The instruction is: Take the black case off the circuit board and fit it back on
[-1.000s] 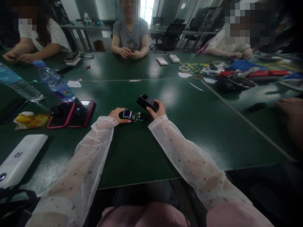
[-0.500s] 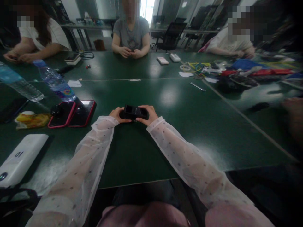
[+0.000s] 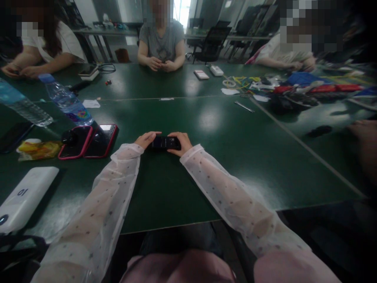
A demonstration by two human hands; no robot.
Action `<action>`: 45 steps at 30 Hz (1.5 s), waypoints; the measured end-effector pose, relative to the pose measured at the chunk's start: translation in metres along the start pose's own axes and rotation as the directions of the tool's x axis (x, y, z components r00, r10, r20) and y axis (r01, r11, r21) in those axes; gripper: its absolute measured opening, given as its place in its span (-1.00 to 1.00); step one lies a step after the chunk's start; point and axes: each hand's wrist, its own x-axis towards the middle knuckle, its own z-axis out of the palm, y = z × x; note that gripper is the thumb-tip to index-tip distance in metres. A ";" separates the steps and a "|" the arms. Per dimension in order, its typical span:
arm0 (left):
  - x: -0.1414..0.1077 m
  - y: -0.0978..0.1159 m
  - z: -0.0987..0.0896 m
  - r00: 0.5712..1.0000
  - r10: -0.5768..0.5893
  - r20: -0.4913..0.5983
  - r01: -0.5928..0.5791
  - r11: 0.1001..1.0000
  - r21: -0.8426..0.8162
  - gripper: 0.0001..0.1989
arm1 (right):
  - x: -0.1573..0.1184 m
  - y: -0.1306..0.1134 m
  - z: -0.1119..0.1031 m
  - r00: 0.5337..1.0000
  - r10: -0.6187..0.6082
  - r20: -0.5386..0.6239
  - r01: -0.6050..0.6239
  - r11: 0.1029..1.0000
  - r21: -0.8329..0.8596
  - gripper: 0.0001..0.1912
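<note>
A small black device with a lit screen face lies between my hands, low over the green table. My right hand grips its right end, with the thumb in front and the fingers behind. My left hand is at its left end, with the thumb raised along the top edge and the other fingers mostly behind. Sheer white dotted sleeves cover both forearms.
To the left are two red-edged phones, a white power bank, a yellow packet and bottles. A wrench and a pile of cables and bags lie to the right. Three people sit opposite.
The black device has turned, so its flat screen side now shows instead of the raised block. My left thumb has moved from its front up to its top edge.
</note>
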 end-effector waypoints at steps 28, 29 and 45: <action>0.001 0.000 0.000 0.996 0.010 0.086 0.006 0.983 -0.181 -0.34 | 0.004 0.009 -0.008 0.979 0.137 0.148 -0.191 0.866 0.463 -0.50; 0.001 0.000 0.000 0.996 0.011 0.084 0.005 0.983 -0.186 -0.34 | 0.004 0.008 -0.008 0.979 0.139 0.147 -0.191 0.872 0.451 -0.51; 0.002 0.008 0.003 0.999 0.021 0.038 -0.011 0.971 -0.239 -0.38 | 0.003 0.008 -0.007 0.978 0.173 0.118 -0.205 0.909 0.362 -0.52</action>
